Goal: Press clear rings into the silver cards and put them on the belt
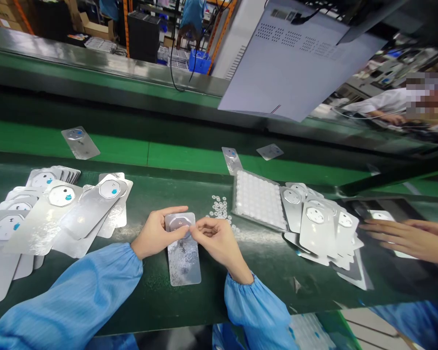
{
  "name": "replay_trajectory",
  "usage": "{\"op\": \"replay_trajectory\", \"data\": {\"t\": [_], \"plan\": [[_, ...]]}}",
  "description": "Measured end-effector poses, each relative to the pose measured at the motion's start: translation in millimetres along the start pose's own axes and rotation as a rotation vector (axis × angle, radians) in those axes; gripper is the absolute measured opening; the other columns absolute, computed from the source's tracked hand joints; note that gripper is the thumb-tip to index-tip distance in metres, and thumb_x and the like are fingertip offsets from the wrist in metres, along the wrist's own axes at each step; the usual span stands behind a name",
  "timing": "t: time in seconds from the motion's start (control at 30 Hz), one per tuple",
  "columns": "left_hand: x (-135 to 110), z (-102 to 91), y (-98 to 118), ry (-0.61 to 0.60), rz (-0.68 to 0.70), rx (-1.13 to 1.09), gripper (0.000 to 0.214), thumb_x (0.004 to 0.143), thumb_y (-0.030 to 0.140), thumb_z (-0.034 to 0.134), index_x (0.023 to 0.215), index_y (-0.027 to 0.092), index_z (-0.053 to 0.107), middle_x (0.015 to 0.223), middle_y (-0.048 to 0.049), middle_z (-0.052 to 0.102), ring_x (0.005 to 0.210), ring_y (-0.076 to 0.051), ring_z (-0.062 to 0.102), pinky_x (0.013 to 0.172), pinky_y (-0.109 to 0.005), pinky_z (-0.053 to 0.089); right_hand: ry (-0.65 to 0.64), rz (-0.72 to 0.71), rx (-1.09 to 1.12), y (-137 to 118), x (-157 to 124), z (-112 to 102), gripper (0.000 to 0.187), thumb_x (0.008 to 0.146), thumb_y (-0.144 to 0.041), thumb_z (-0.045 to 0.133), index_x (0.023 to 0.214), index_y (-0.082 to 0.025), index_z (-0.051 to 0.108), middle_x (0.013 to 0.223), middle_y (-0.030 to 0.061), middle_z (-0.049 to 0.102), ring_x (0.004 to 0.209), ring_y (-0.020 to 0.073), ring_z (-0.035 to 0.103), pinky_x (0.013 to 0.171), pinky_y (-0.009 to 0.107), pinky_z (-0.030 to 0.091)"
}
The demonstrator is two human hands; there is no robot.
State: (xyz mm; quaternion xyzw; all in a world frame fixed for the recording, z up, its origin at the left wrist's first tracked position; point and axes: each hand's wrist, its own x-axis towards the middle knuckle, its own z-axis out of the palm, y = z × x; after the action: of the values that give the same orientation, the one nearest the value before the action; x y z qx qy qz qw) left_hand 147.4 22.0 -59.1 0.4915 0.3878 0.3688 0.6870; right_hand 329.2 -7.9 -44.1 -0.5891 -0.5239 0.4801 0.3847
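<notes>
One silver card (184,265), top edge between left fingers (178,210), right fingers (200,225) touching

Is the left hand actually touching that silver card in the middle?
Touching. Head view shows the left hand gripping the top of the silver card, thumb across it.

Card stacks (58,214), dotted tray (257,199), perhaps loose discs (219,206)
</notes>
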Motion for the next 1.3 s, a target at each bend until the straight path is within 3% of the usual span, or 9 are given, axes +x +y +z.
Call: {"op": "replay_trajectory", "data": {"t": [0.1, 0.2, 0.37, 0.57, 0.7, 0.83, 1.0, 1.1, 1.3], "plan": [[1, -1.0, 0, -0.005, 0.016, 0.027, 0.028, 0.074, 0.023, 0.082, 0.097, 0.008, 0.078, 0.068, -0.0004, 0.063, 0.061, -0.01, 0.051, 0.054, -0.021, 0.037, -0.012, 0.001, -0.001, -4, -1, 0, 0.023, 0.072, -0.038, 0.08, 0.067, -0.018, 0.069, 0.06, 0.0009, 0.065, 0.053, 0.0135, 0.057, 0.05, 0.025, 0.045], [1, -1.9, 1, -0.025, 0.009, 0.032, 0.017, 0.075, 0.025, 0.08, 0.078, 0.009, 0.075, 0.063, 0.0004, 0.06, 0.058, -0.01, 0.049, 0.052, -0.021, 0.035, -0.02, -0.014, -0.024, -7, -2, 0, 0.022, 0.072, -0.035, 0.078, 0.065, -0.018, 0.067, 0.059, 0.0003, 0.063, 0.053, 0.013, 0.056, 0.05, 0.024, 0.044], [-1, -2.1, 1, -0.025, -0.012, -0.035, 0.018, 0.075, 0.025, 0.082, 0.084, 0.01, 0.078, 0.067, -0.0016, 0.065, 0.061, -0.011, 0.054, 0.055, -0.022, 0.041, -0.01, -0.05, -0.076, -9, -4, 0, 0.022, 0.074, -0.035, 0.074, 0.062, -0.019, 0.063, 0.056, -0.0009, 0.058, 0.05, 0.012, 0.051, 0.047, 0.024, 0.042], [-2, -2.8, -1, -0.064, 0.011, -0.006, 0.016, 0.08, 0.026, 0.079, 0.076, 0.011, 0.076, 0.065, -0.0013, 0.065, 0.059, -0.011, 0.054, 0.051, -0.022, 0.039, 0.015, -0.073, -0.092, -4, -5, 2, 0.024, 0.072, -0.034, 0.073, 0.059, -0.02, 0.058, 0.053, -0.0025, 0.053, 0.048, 0.0108, 0.048, 0.045, 0.023, 0.038], [1, -2.4, -2, -0.017, 0.01, -0.059, 0.029, 0.079, 0.033, 0.084, 0.096, 0.011, 0.077, 0.083, -0.0064, 0.076, 0.073, -0.017, 0.067, 0.064, -0.025, 0.052, 0.04, -0.097, -0.059, 1, -1, 1, 0.023, 0.078, -0.04, 0.073, 0.069, -0.02, 0.068, 0.061, 0.0015, 0.065, 0.052, 0.0147, 0.057, 0.048, 0.026, 0.047], [1, 0.4, -1, 0.061, 0.02, -0.085, 0.037, 0.079, 0.035, 0.085, 0.105, 0.012, 0.071, 0.097, -0.009, 0.079, 0.084, -0.018, 0.073, 0.076, -0.027, 0.058, 0.051, -0.25, -0.175, -8, 0, -11, 0.018, 0.088, -0.038, 0.069, 0.084, -0.021, 0.074, 0.077, 0.0044, 0.074, 0.064, 0.0178, 0.066, 0.06, 0.029, 0.053], [-5, 2.3, 0, -0.033, 0.114, 0.098, 0.029, 0.085, 0.029, 0.08, 0.109, 0.014, 0.076, 0.103, -0.0088, 0.081, 0.094, -0.022, 0.077, 0.085, -0.03, 0.062, -0.067, -0.461, -0.523, -30, -7, -29, 0.014, 0.093, -0.029, 0.063, 0.087, -0.023, 0.073, 0.079, 0.0042, 0.073, 0.068, 0.0179, 0.064, 0.062, 0.03, 0.049], [-5, 1.2, -2, -0.069, 0.137, 0.192, 0.024, 0.088, 0.029, 0.076, 0.107, 0.016, 0.082, 0.105, -0.0075, 0.081, 0.098, -0.025, 0.077, 0.09, -0.034, 0.063, -0.071, -0.45, -0.581, -28, -8, -29, 0.013, 0.092, -0.029, 0.062, 0.086, -0.024, 0.074, 0.081, 0.0033, 0.075, 0.07, 0.0183, 0.068, 0.066, 0.03, 0.051], [-3, 0.6, -3, -0.077, 0.148, 0.215, 0.018, 0.088, 0.024, 0.074, 0.101, 0.016, 0.083, 0.095, -0.006, 0.082, 0.09, -0.024, 0.079, 0.085, -0.033, 0.065, -0.046, -0.399, -0.57, -16, -6, -24, 0.014, 0.09, -0.031, 0.064, 0.085, -0.024, 0.075, 0.077, 0.0023, 0.076, 0.065, 0.0177, 0.068, 0.062, 0.029, 0.05]]}}
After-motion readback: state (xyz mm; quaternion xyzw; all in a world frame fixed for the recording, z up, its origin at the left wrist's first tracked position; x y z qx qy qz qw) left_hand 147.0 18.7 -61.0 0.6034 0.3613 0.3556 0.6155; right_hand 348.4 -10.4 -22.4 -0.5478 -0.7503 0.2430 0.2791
